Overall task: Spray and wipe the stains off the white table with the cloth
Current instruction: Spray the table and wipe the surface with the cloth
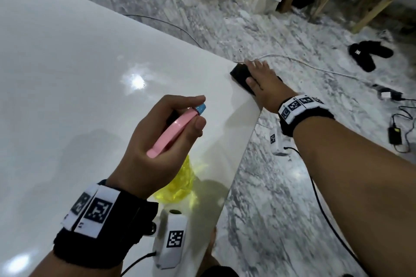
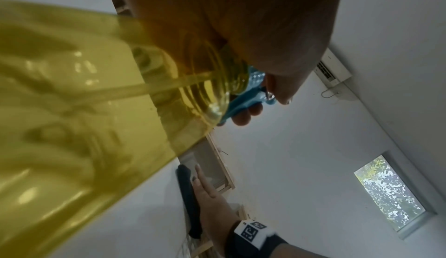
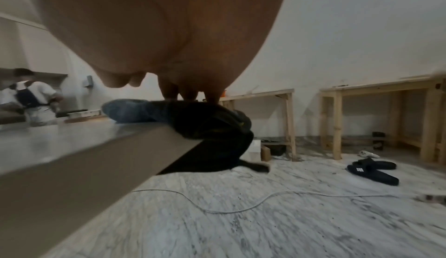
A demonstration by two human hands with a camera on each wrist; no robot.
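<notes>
Cloth: a dark cloth (image 1: 240, 77) lies at the far right corner of the white table (image 1: 67, 56), draped over the edge; in the right wrist view part of it (image 3: 217, 138) hangs down past the tabletop's side.
Right hand: the right hand (image 1: 263, 78) lies flat on the cloth with fingers straight and spread, pressing it onto the corner rather than gripping it; its fingertips (image 3: 190, 95) touch the top of the fabric.
Spray bottle: a yellow see-through bottle (image 1: 180, 182) with a pink and blue spray head (image 1: 173, 128) is held above the near part of the table, nozzle pointing away over the surface.
Left hand: the left hand (image 1: 157, 141) is curled round the spray head, thumb alongside it and a finger over the top; from below, a fingertip (image 2: 246, 117) sits at the blue trigger (image 2: 248, 98).
Table: glossy, with a bright light reflection (image 1: 135, 81); stains cannot be made out.
Floor: grey marbled floor (image 1: 281, 198) with a white cable (image 1: 315, 67), black slippers (image 1: 367, 54) and a charger (image 1: 395, 136).
Background: wooden frames (image 3: 376, 121) by the wall, another person (image 3: 31, 98) in the distance.
</notes>
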